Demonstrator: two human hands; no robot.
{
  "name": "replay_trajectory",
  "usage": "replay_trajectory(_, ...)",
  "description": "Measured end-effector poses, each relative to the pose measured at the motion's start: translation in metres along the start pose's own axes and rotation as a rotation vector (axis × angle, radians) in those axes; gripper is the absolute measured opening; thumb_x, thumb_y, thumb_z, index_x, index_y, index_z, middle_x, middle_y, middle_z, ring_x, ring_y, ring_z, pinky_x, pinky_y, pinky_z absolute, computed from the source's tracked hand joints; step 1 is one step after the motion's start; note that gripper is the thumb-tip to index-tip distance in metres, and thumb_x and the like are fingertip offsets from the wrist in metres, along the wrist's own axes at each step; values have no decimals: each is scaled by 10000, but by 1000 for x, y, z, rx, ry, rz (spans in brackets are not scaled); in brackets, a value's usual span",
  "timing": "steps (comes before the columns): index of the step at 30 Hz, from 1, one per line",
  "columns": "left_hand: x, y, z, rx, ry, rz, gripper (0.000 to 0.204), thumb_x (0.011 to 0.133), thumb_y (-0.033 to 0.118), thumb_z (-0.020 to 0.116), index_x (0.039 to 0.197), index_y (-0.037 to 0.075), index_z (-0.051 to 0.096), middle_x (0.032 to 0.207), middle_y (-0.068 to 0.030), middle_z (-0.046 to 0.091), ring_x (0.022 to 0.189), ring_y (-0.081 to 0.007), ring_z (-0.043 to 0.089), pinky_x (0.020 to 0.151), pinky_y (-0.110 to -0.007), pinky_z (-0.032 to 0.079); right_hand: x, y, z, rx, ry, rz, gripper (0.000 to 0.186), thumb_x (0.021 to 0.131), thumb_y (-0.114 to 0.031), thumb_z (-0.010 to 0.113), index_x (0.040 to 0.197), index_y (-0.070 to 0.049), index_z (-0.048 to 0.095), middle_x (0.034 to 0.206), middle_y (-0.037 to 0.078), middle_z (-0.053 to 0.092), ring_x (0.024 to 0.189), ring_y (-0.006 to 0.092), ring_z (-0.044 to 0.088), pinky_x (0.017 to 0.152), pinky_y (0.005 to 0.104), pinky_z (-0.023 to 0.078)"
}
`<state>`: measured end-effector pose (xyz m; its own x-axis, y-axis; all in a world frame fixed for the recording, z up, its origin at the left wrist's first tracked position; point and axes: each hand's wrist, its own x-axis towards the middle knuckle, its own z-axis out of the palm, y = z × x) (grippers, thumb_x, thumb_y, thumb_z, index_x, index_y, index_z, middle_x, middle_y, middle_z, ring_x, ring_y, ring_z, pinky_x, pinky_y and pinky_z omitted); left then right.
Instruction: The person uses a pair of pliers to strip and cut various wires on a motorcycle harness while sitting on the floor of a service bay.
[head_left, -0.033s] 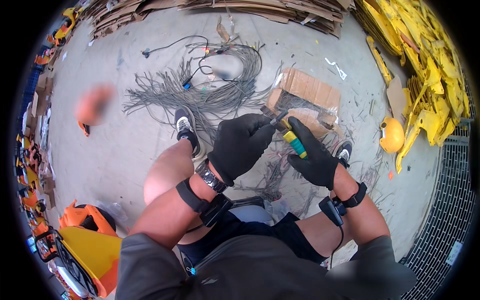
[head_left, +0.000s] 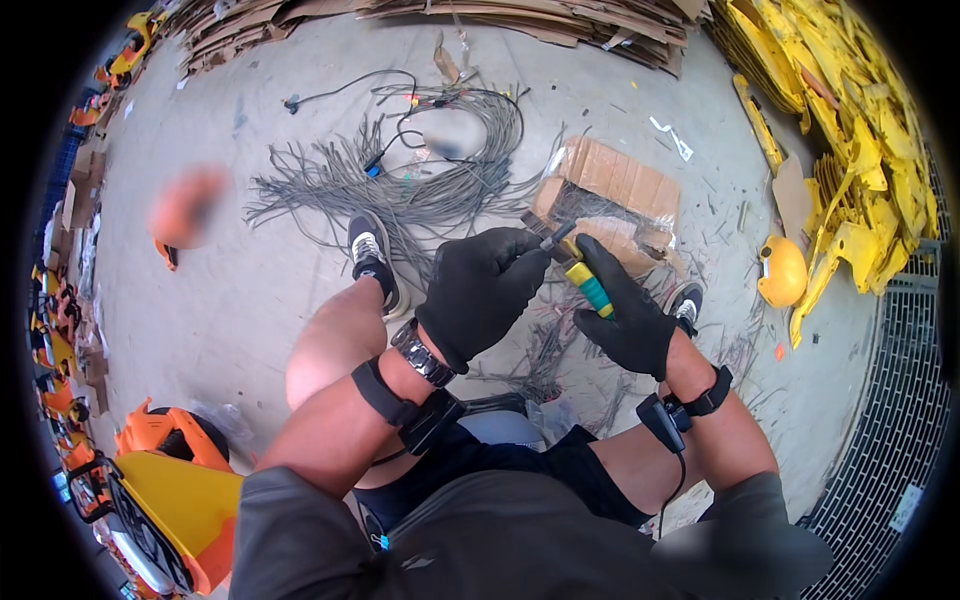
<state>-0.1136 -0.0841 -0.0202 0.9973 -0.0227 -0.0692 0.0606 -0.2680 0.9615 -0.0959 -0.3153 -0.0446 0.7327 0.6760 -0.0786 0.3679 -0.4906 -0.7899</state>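
Observation:
My left hand [head_left: 487, 290], in a black glove, is closed in a pinch on a short dark grey cable end [head_left: 562, 234]. My right hand [head_left: 630, 315], also gloved in black, is wrapped round the handles of hand pliers [head_left: 588, 286], which are yellow with a green band. The pliers' jaws meet the cable close to my left fingertips; whether they grip it cannot be made out. Past my hands lies a torn cardboard box [head_left: 625, 185] with grey strands inside. A big bundle of grey cables [head_left: 450, 185] spreads on the floor to its left.
Cable scraps [head_left: 540, 365] litter the floor between my feet. Yellow plastic panels [head_left: 850, 130] are heaped at the right, with a yellow rounded shell [head_left: 783, 271] beside them. Flattened cardboard [head_left: 530, 20] is stacked at the back. A yellow and orange machine [head_left: 170, 500] stands near left.

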Motion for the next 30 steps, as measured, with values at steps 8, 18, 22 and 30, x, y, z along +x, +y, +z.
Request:
replay_trajectory(8,3,-4,-7,41,-29,75,175,875,144,672,959,-1,723,621,-8,617,573,-24,504,512,-242,415,2,-10,-2,111,-87,134,834,865,-73,653,1534,-10,159,1513,242,329,1431,351,315,1157,416,276)
replay_trajectory(18,6,-4,-9,-144,-64,-147,163,869,128,679,946,-9,722,664,18,634,584,-22,517,511,-218,419,4,-16,-3,189,-141,236,835,892,-149,663,1545,-40,154,1531,252,312,1441,342,299,1158,409,266)
replay_trajectory(22,3,-3,-8,-159,-62,-152,158,864,124,685,938,-9,723,671,10,640,579,-27,516,508,-225,415,4,-18,-5,140,-144,221,837,896,-170,661,1543,-29,147,1531,253,310,1446,345,290,1163,417,259)
replay_trajectory(30,4,-4,-11,-11,-68,-30,130,828,111,690,855,-14,714,617,-11,626,560,-32,509,505,-241,415,2,-15,-3,137,-145,192,811,902,-181,655,1532,-18,172,1518,246,330,1436,353,310,1158,411,274)
